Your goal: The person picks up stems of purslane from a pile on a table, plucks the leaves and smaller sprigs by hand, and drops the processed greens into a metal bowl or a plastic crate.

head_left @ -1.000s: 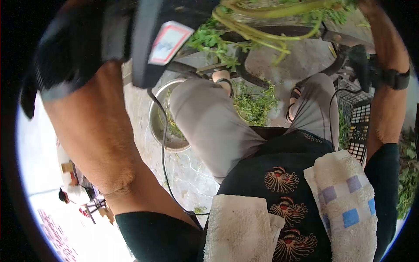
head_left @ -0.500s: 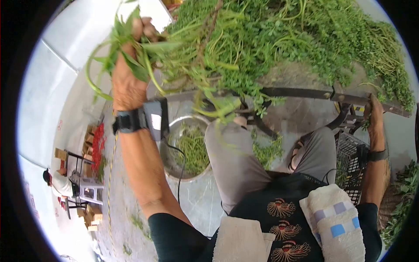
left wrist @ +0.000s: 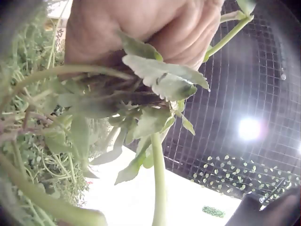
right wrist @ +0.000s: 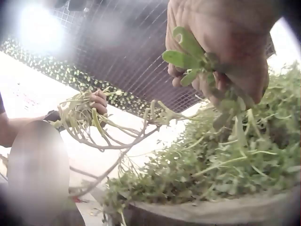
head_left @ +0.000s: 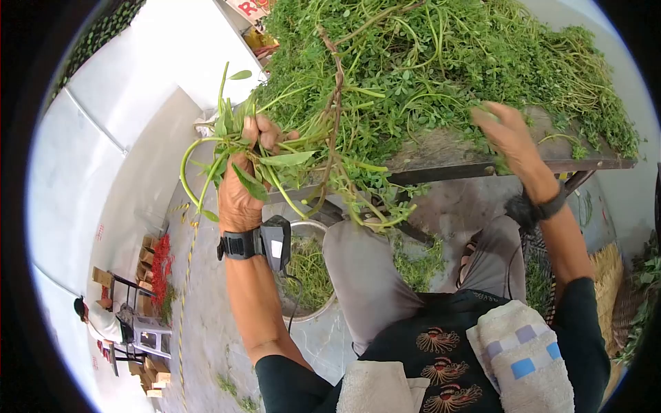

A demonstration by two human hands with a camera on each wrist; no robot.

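My left hand (head_left: 248, 168) grips a bunch of green stems and leaves (head_left: 286, 160) at the left of the heap, with thick stems curling out on both sides. A brown woody stem (head_left: 336, 96) hangs across the bunch. In the left wrist view, the curled fingers of that hand (left wrist: 141, 30) press round dark stems, with serrated leaves (left wrist: 162, 77) below. My right hand (head_left: 513, 141) is above the table's front edge, apart from the left. The right wrist view shows that hand (right wrist: 223, 44) pinching a small leafy sprig (right wrist: 197, 61), its fingertips partly hidden.
A big heap of greens (head_left: 413, 76) covers much of the wooden table (head_left: 447, 153). Below are a metal basin (head_left: 323, 310) with stems, loose greens on the floor (head_left: 420, 265) and a black crate (head_left: 540, 261). A person (head_left: 100, 320) sits far left near cardboard boxes (head_left: 148, 258).
The head view has shifted to show more of the heap. My left hand and its bunch have moved nearer the heap; my right hand has risen from the table's right edge and moved inward.
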